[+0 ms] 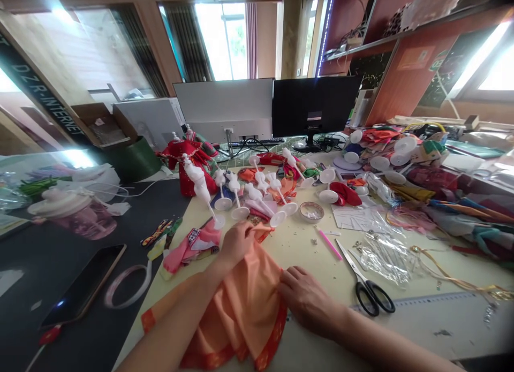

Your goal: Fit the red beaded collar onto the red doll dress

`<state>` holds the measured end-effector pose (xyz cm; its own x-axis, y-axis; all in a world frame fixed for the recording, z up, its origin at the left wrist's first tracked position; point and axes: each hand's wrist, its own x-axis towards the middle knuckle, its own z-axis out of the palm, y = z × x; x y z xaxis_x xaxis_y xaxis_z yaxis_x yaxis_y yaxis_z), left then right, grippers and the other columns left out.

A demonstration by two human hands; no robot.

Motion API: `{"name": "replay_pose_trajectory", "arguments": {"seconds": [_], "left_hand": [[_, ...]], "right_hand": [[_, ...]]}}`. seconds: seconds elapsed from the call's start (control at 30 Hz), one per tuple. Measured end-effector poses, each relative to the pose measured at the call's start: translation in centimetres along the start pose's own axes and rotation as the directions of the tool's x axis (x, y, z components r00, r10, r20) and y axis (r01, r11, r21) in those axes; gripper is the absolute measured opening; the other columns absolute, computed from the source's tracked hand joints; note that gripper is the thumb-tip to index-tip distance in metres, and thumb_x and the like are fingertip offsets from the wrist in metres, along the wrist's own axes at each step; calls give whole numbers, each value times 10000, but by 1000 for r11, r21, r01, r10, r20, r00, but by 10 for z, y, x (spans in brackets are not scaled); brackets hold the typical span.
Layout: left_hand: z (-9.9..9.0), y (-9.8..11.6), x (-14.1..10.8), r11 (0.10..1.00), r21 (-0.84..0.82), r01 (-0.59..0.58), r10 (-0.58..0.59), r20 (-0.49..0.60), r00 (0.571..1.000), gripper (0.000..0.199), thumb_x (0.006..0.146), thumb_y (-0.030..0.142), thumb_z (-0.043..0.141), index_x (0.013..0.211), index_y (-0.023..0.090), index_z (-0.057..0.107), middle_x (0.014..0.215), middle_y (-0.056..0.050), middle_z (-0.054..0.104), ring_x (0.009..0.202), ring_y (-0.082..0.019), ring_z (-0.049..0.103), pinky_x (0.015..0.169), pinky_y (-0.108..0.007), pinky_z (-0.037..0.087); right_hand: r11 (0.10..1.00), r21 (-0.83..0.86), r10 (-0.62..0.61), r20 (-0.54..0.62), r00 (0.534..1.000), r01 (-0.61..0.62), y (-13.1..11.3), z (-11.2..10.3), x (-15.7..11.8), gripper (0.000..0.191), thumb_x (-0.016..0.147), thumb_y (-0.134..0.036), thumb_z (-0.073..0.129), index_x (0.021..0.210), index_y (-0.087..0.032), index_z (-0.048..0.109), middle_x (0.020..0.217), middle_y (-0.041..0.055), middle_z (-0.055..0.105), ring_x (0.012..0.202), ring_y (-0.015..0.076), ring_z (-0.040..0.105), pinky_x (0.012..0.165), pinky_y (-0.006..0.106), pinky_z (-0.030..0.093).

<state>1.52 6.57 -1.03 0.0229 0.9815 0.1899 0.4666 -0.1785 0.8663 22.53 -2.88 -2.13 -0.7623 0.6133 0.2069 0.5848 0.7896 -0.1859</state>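
An orange cloth piece (251,286) with a red patterned border lies gathered in folds at the front of the pale table. My left hand (236,244) pinches its narrow upper end. On the right side edge, my right hand (303,294) has its fingers closed on the cloth's border. Just beyond my left hand stand and lie several small white mannequin forms (197,182) on round bases. Pink doll clothing (193,244) rests left of my left hand. To the right of my right hand are black-handled scissors (366,283) and a pink pen-like stick (330,244).
A small round dish (311,211) holds white bits. Clear plastic bags (387,257) and a ruler (429,303) lie on the right, with heaped fabrics behind. On the dark surface at left are a phone (85,286), a tape roll (127,287) and a lidded cup (80,214). Monitors (315,107) stand at the back.
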Motion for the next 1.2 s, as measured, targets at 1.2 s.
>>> {"name": "replay_pose_trajectory", "arguments": {"seconds": [1.2], "left_hand": [[23,0,-60,639,516,-570,428,378,821,185,878,267,500,1013,184,593,1055,-86,589,977,-236,544,876,-398,474]], "right_hand": [[992,46,114,-5,993,-114,35,-12,26,191,901,-136,437,785,-161,586,810,55,598,756,158,536,703,280,417]]}}
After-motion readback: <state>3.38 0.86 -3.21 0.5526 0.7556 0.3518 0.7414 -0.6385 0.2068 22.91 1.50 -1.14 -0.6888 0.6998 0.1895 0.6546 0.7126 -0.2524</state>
